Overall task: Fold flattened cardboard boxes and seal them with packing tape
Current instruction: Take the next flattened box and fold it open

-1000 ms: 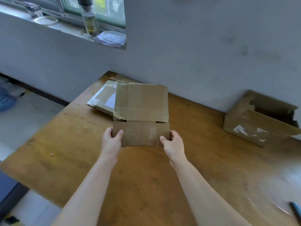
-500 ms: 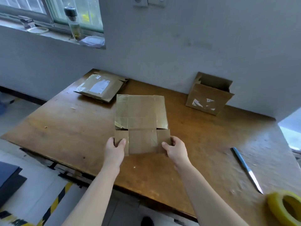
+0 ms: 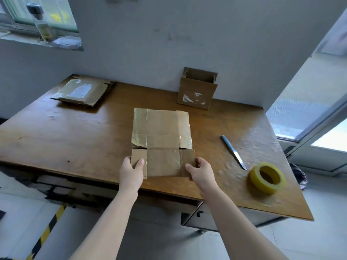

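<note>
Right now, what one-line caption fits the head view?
Left hand and right hand grip a flattened cardboard box on a wooden table.

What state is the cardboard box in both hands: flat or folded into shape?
Flat. The box lies spread on the table, no sides raised; left hand and right hand grip its near corners.

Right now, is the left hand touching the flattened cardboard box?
Touching. Head view: the left hand grips the near left corner of the flattened cardboard box, thumb on top.
</note>
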`<state>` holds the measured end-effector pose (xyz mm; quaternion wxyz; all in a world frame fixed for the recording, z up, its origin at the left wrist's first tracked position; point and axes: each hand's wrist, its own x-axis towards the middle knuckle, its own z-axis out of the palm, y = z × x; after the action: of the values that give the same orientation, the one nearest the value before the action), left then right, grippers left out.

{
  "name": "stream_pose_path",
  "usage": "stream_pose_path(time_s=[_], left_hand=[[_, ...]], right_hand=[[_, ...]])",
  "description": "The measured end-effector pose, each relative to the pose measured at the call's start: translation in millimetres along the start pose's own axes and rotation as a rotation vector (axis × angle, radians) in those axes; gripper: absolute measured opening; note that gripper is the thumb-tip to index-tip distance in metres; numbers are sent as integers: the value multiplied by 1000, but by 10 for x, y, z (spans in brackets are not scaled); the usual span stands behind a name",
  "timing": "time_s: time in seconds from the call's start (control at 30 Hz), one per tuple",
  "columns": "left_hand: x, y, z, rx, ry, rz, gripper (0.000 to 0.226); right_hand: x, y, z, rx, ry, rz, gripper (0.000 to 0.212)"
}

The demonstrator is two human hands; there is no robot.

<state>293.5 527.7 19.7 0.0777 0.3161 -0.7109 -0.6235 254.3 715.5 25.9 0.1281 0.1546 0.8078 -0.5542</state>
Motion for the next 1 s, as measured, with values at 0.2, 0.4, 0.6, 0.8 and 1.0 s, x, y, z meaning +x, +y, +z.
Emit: stream_pose_path(time_s=[0.2, 0.4, 0.6, 0.8, 1.0], left_hand=[[-498, 29, 669, -36, 22, 22, 7], [-1061, -11, 1494, -70, 64, -12, 7], [-1378, 21, 2166, -101, 64, -54, 9], [-1222, 227, 2763, -125, 75, -87, 21], [-696, 275, 3309, -225, 2, -210, 69]], right_hand=[[44, 251, -787, 43, -19, -33, 29], [129, 513, -1731, 37, -77, -66, 22], [330, 645, -2419, 66, -97, -61, 25], [833, 503, -2808, 206, -109, -24, 35], [1466, 239, -3230, 382, -191, 74, 22]])
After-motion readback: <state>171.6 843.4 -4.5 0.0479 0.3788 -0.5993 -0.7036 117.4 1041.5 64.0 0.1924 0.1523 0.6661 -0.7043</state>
